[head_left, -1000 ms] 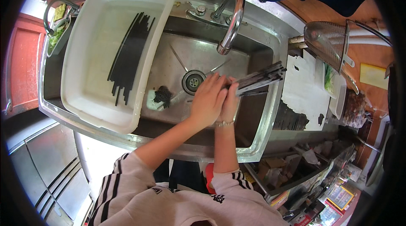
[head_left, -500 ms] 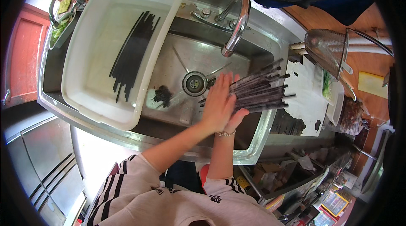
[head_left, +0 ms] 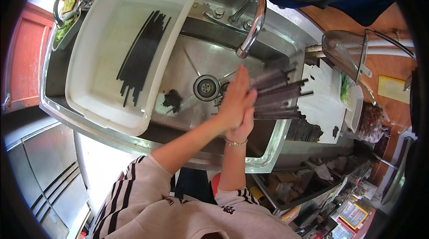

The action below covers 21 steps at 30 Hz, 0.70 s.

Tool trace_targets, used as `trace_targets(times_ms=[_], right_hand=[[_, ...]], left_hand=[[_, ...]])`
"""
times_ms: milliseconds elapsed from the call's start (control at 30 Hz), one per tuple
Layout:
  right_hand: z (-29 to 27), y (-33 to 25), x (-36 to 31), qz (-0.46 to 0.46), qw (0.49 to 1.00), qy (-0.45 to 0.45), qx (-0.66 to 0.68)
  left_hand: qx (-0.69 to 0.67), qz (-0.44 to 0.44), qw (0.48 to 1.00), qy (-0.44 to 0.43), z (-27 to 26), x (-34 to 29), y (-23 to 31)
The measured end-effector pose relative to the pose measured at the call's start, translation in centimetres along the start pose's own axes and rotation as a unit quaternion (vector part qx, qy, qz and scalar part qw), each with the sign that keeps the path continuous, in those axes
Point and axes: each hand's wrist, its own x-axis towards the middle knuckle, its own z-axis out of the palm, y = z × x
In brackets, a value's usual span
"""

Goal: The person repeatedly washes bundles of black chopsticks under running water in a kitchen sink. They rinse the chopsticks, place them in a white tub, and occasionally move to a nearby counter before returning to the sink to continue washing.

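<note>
A bundle of black chopsticks is clasped between my two palms over the right part of the sink, fanning out to the right and blurred by motion. My left hand lies on top, its fingers straight and pressed together. Under it is my right hand, mostly hidden, with a beaded bracelet at the wrist. More black chopsticks lie in a neat row in the white plastic tub to the left, which holds what looks like clear water.
A curved faucet rises behind my hands above the steel sink basin. Dark scraps lie near the drain. Right of the sink are a white sheet, a wire strainer and a tray with green stalks.
My left hand has slid a little forward and turned more upright over my right one. The chopsticks between the palms have rolled and spread into a looser fan.
</note>
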Motion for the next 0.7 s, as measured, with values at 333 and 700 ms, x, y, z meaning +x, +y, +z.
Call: trace_targets(times_ms=[333,700], right_hand=[[-0.5,-1.0,3.2,0.011,0.974,0.222,0.034],[-1.1,2.0,-2.4,0.038,0.991,-0.037,-0.125]], left_hand=[[-0.482,-0.199,0.846,0.113,-2.8,-3.4,-2.8],[-0.082,-0.099,0.989,0.076,-1.5,-1.1,-0.4]])
